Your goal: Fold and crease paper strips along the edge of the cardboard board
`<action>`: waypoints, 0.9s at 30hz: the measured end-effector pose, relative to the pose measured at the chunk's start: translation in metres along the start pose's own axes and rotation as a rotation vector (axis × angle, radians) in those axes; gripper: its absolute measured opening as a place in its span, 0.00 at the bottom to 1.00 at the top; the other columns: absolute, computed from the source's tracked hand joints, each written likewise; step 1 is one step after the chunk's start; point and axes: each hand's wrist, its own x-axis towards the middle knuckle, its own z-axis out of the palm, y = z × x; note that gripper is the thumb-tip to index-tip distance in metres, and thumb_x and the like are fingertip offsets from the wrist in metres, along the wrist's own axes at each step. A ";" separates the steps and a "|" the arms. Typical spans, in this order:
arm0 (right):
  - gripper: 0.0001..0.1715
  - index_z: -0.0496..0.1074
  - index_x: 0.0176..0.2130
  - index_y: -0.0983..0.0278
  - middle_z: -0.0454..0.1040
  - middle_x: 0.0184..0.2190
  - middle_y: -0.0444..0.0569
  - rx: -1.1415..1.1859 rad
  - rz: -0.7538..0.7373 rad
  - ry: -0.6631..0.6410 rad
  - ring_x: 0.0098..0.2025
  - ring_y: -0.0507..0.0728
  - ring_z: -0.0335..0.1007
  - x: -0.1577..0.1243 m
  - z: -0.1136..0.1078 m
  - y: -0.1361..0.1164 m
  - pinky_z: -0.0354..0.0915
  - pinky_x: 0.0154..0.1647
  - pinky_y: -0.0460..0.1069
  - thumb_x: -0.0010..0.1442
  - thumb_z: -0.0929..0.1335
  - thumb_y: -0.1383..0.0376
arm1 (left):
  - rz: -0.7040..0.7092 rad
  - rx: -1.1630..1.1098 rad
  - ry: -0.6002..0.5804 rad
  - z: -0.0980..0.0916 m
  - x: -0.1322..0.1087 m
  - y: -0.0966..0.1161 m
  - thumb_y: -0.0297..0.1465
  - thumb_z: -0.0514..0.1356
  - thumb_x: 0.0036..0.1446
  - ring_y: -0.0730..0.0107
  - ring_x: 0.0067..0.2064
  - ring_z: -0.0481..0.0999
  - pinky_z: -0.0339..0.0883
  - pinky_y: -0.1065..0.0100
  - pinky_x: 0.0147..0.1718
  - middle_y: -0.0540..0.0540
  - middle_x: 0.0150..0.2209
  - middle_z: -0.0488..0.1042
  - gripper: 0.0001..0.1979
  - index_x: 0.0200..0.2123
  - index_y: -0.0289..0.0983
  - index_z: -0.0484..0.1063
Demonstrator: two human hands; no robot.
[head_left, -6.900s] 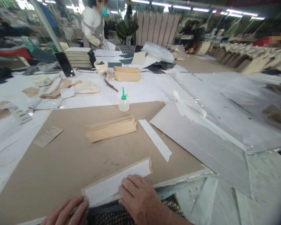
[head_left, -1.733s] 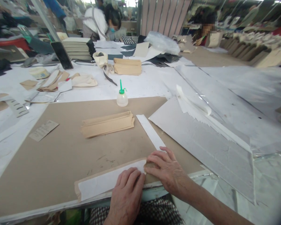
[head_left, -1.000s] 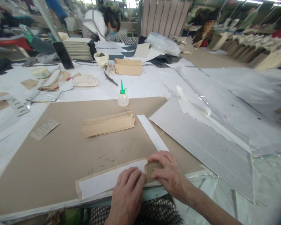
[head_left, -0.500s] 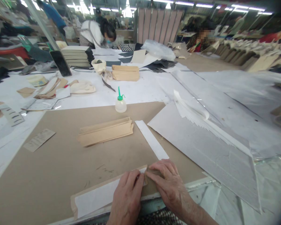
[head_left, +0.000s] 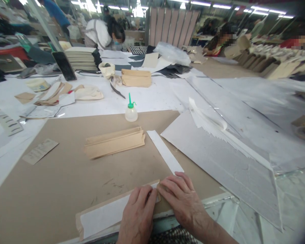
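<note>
A white strip lies on a slightly larger tan piece along the front edge of the work board. My left hand presses over the strip near its right end, with fingers bent and thumb close to them. My right hand meets the right end of the tan piece, its thumb and fingertips pinched at the edge. Exactly what sits under the fingertips is partly hidden. Just beyond my right hand lies a loose white strip. Farther back is a stack of tan pieces.
A clear bottle with green spout stands at the board's far edge. To the right, a large grey-white panel carries fanned white strips. A phone leans at the back left. People work beyond the table.
The fingers of my right hand have shifted slightly at the end of the tan piece. My left hand stays in nearly the same place. The view has moved a little.
</note>
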 end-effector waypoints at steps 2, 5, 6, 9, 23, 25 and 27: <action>0.18 0.73 0.51 0.63 0.76 0.44 0.50 -0.004 0.004 -0.013 0.52 0.60 0.64 0.001 -0.001 -0.001 0.45 0.66 0.61 0.66 0.61 0.74 | 0.000 -0.003 -0.009 0.000 0.000 0.000 0.23 0.52 0.65 0.62 0.43 0.70 0.73 0.62 0.43 0.41 0.46 0.71 0.17 0.55 0.35 0.68; 0.18 0.74 0.49 0.60 0.75 0.44 0.49 0.070 0.087 -0.010 0.49 0.60 0.65 0.002 -0.005 -0.003 0.54 0.59 0.59 0.67 0.61 0.74 | 0.002 0.013 -0.005 0.000 -0.001 0.000 0.22 0.52 0.65 0.62 0.43 0.70 0.73 0.62 0.44 0.41 0.47 0.71 0.18 0.57 0.34 0.67; 0.18 0.74 0.48 0.59 0.74 0.44 0.49 0.104 0.123 0.001 0.48 0.59 0.65 0.002 -0.006 -0.003 0.57 0.56 0.58 0.66 0.61 0.74 | 0.003 0.022 0.002 0.001 -0.001 -0.001 0.22 0.51 0.65 0.62 0.43 0.70 0.72 0.62 0.44 0.40 0.47 0.71 0.18 0.57 0.34 0.67; 0.19 0.73 0.48 0.62 0.72 0.44 0.51 0.151 0.213 0.060 0.46 0.58 0.65 0.000 -0.004 -0.003 0.62 0.49 0.55 0.65 0.61 0.77 | 0.003 0.052 0.010 0.002 -0.001 -0.002 0.21 0.51 0.64 0.62 0.43 0.70 0.73 0.63 0.44 0.40 0.48 0.71 0.20 0.58 0.33 0.66; 0.21 0.73 0.53 0.62 0.70 0.43 0.51 0.170 0.168 0.002 0.46 0.60 0.62 0.010 -0.002 -0.001 0.58 0.51 0.58 0.66 0.62 0.76 | -0.090 0.045 0.031 0.003 -0.001 0.004 0.20 0.50 0.63 0.62 0.44 0.70 0.72 0.64 0.44 0.41 0.48 0.70 0.21 0.57 0.35 0.67; 0.19 0.73 0.51 0.62 0.71 0.43 0.51 0.161 0.162 -0.013 0.46 0.60 0.62 0.012 -0.003 0.001 0.58 0.51 0.58 0.66 0.62 0.76 | -0.087 0.047 0.020 0.004 -0.001 0.003 0.20 0.51 0.63 0.62 0.44 0.70 0.72 0.63 0.44 0.41 0.49 0.70 0.21 0.57 0.36 0.67; 0.17 0.74 0.49 0.63 0.71 0.43 0.51 0.130 0.148 -0.029 0.46 0.60 0.62 0.013 -0.003 0.004 0.58 0.51 0.57 0.66 0.62 0.75 | -0.066 0.047 0.012 0.004 -0.002 0.001 0.21 0.51 0.63 0.62 0.43 0.70 0.73 0.64 0.43 0.41 0.49 0.70 0.21 0.58 0.36 0.66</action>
